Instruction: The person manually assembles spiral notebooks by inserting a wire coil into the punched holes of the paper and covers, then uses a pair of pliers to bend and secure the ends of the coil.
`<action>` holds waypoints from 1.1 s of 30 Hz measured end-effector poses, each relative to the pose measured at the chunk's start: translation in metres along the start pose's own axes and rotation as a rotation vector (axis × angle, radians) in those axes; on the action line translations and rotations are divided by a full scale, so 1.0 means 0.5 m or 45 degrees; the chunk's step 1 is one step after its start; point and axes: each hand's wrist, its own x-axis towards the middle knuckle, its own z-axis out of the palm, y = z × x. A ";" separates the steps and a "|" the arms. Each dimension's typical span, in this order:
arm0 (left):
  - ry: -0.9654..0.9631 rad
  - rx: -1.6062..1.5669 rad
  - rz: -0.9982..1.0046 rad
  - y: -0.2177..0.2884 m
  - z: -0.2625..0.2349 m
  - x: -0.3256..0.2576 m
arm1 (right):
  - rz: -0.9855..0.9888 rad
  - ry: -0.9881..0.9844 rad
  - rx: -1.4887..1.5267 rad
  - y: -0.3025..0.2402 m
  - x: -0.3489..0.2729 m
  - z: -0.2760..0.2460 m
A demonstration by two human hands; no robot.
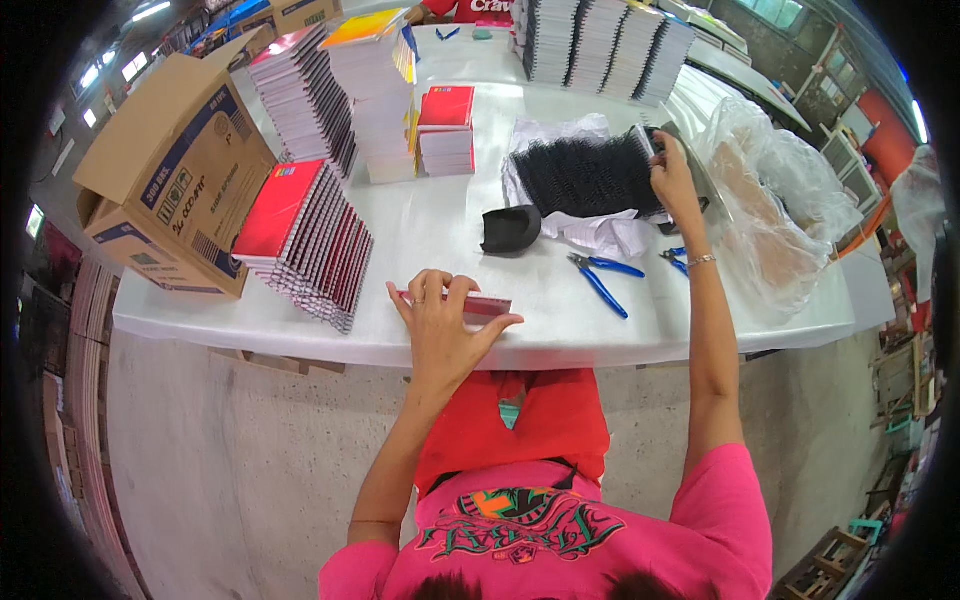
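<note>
My left hand [440,325] grips a thin red notebook [490,306] that stands on edge near the table's front, its fingers over the top and the thumb on the near side. Further right, my right hand [674,178] is at the right end of a pile of black spiral binding coils [580,174]. Its fingers are bent together against the coils, and what lies between them is hidden. The coils rest on crumpled white paper [605,235]. Beside them sits a curved black piece [511,230]. Blue-handled pliers [604,282] lie nearer me, and a second pair [674,261] is partly covered by my forearm.
At left, spiral-bound red notebooks [305,240] are stacked by an open cardboard box [180,170]. Taller notebook stacks [370,110] and a short red one [447,130] stand behind. More bound stacks [605,50] rise at the back. Clear plastic wrap [780,200] covers the right side. Another person [470,10] is opposite.
</note>
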 end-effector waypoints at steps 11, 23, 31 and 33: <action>0.152 0.119 -0.004 -0.013 0.024 -0.003 | -0.193 -0.594 0.450 -0.359 -0.243 -0.027; 0.205 0.131 -0.015 -0.003 0.037 0.000 | 0.102 -0.724 0.656 -0.401 -0.286 0.005; 0.188 0.142 -0.037 -0.001 0.037 0.004 | -0.061 -0.732 0.594 -0.378 -0.301 0.035; 0.152 0.139 -0.051 0.000 0.033 0.004 | -0.062 -0.735 0.599 -0.378 -0.302 0.035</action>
